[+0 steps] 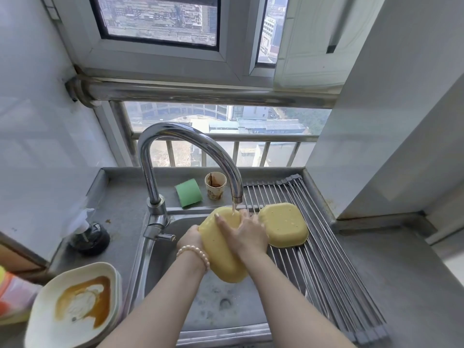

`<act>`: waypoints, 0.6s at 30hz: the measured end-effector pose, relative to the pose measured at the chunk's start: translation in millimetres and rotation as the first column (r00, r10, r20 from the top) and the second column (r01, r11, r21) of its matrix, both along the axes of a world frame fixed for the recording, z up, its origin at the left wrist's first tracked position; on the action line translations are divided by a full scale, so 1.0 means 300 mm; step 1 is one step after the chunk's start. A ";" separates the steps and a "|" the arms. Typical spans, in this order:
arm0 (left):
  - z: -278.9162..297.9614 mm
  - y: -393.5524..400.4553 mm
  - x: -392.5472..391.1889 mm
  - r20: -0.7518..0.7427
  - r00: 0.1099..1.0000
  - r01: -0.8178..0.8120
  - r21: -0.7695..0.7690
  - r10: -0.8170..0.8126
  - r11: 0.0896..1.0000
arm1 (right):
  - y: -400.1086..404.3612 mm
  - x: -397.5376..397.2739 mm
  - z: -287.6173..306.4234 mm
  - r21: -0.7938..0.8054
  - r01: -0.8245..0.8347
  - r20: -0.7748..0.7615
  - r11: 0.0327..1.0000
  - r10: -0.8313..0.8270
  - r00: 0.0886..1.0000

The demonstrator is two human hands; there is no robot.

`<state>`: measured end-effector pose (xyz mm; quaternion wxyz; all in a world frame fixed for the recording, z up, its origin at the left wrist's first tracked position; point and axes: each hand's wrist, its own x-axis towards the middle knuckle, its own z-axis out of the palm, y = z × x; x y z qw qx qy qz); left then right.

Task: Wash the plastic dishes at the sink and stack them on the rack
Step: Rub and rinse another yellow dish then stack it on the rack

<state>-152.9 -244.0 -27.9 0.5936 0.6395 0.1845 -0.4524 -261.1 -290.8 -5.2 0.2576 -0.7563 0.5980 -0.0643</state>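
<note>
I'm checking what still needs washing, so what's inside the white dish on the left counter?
The white dish holds a smear of orange-brown sauce. It sits on more white dishes, whose insides are covered.

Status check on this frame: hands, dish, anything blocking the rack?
Left hand grips yellow dish edge; right hand flat on it, rubbing under faucet stream. Second yellow dish upturned on rack. Rack space free beside it.
</note>
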 end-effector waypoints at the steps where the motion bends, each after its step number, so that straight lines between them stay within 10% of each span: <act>1: -0.016 0.006 0.011 0.009 0.999 0.031 0.006 -0.031 1.000 | -0.023 -0.008 0.008 0.033 -0.027 0.031 0.999 0.026 0.999; 6: -0.002 0.005 0.016 0.298 0.941 0.119 0.144 -0.158 0.982 | -0.090 -0.013 0.044 0.165 -0.017 0.138 0.986 -0.006 0.990; 9: 0.035 0.029 -0.037 0.599 0.568 0.410 0.388 -0.564 0.825 | -0.106 0.003 0.056 0.158 -0.029 0.095 0.987 0.014 0.995; 13: 0.040 0.039 -0.064 0.608 0.059 0.448 0.693 -0.792 0.565 | -0.134 0.013 0.068 0.176 -0.038 0.038 0.984 0.032 0.999; 18: 0.082 -0.007 -0.060 0.643 -0.024 0.533 0.656 -0.765 0.535 | -0.176 0.012 0.087 0.268 -0.081 0.085 0.960 0.060 0.995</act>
